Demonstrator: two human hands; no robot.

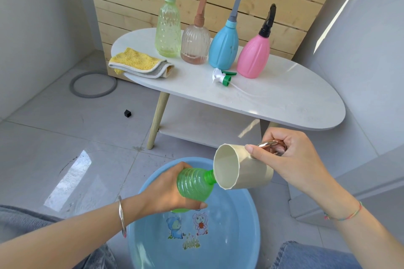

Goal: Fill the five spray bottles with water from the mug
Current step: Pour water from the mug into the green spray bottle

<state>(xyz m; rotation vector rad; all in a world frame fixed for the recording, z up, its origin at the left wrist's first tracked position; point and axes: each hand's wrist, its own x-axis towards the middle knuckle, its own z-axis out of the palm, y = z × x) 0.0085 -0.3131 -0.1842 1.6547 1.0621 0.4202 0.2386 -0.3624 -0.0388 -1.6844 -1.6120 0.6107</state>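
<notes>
Two hands: close together over the basin, each clamped on its own thing.
Left hand (166, 190): wrapped round the body of the green bottle (194, 183), which has no cap.
Right hand (290, 157): fingers hooked through the handle of the mug (240, 168), thumb on its wall.
Key relation: the bottle's long axis runs left to right, steeply tilted, neck pointing right. The mug lies just right of it on its side, mouth turned left, lip at the neck. Any pour will likely turn on the right hand.
Basin (231, 209): blue, directly below both and nearest.
Table (284, 98): farther off, with four capped spray bottles (223, 48) in a row.
Spray head (222, 76): loose on the table, near the pink bottle (253, 57).
Cloth (140, 63): yellow, at the table's left end.
</notes>
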